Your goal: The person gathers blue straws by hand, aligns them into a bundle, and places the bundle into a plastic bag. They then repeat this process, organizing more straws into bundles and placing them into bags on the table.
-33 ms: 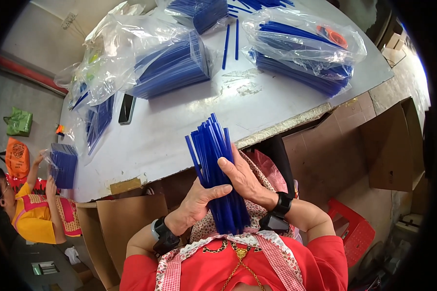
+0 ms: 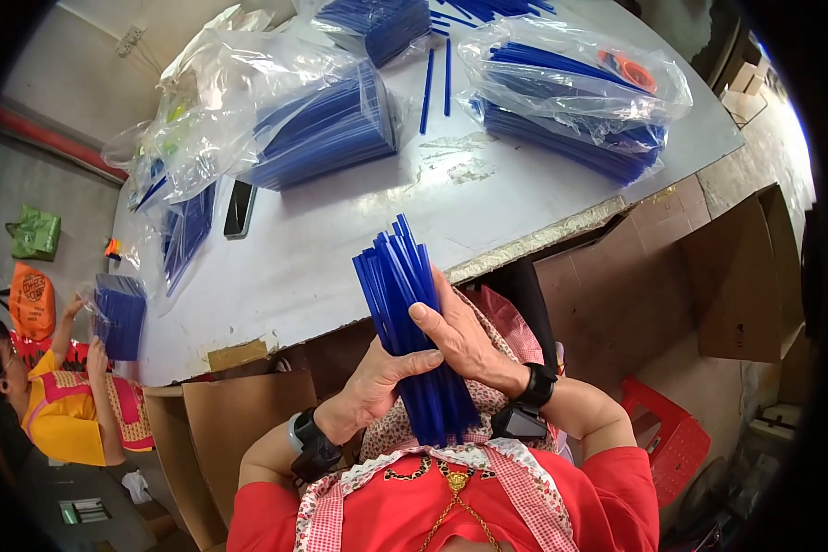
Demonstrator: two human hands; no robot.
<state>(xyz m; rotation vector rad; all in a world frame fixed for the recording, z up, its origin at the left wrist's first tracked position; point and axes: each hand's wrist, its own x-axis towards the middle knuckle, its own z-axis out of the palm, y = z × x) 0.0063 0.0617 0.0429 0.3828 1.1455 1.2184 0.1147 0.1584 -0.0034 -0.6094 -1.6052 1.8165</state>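
Note:
Between my two hands, in front of my chest, stands a thick bundle of blue plastic straws [image 2: 400,304]. Their upper ends are uneven, some rising above the others. My left hand [image 2: 377,377] wraps the bundle from the left, its thumb lying across the front. From the right my right hand [image 2: 465,336] presses against it, thumb over the front and fingers mostly hidden behind. The lower ends of the straws reach down to my apron. Two loose straws [image 2: 427,92] lie on the table beyond.
On the white table [image 2: 340,248] lie clear bags of blue straws [image 2: 327,124], another bag [image 2: 570,138] with an orange tape roll [image 2: 627,71], and a phone [image 2: 239,210]. Cardboard boxes [image 2: 248,405] stand left and right, with a red stool [image 2: 667,442]. At left a co-worker [image 2: 74,396] handles a straw pack.
The straws have shifted slightly within my hands; the one sticking out at the left now sits closer to the bundle. My hands have barely moved.

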